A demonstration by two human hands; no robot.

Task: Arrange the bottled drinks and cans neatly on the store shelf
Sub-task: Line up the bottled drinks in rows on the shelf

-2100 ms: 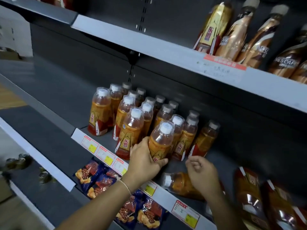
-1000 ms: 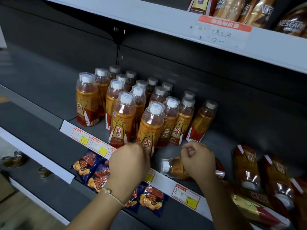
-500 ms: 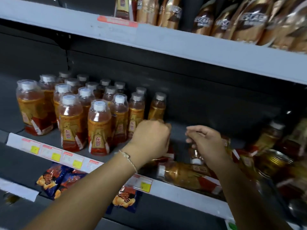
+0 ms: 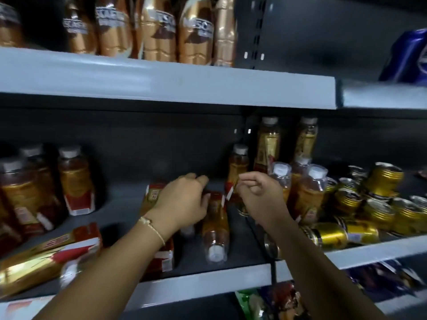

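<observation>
both hands reach over the middle shelf (image 4: 208, 281). the left hand (image 4: 182, 199) hangs palm down over two amber bottles lying on their sides; its fingers (image 4: 203, 207) curl down onto the red-labelled end of the fallen bottle (image 4: 216, 227), whose white cap points toward the shelf's front edge, though whether they truly grip it or only rest on it cannot be told. a second fallen bottle (image 4: 153, 195) lies under that wrist, mostly hidden. the right hand (image 4: 258, 192) hovers just right of the left, its fingers (image 4: 245, 180) loosely curled with thumb and forefinger nearly meeting, grasping nothing that shows. just behind the right fingers stand upright amber bottles (image 4: 239, 167), some taller ones at the back. further right of those fingers a jumble of gold cans (image 4: 379, 204) sits, some tipped over. well to the left of the left fingers stand more upright bottles (image 4: 74, 181), and a long gold pack (image 4: 46, 259) lies near the front edge. on the upper shelf (image 4: 161, 82), above both hands, stand bronze coffee bottles (image 4: 157, 28).
</observation>
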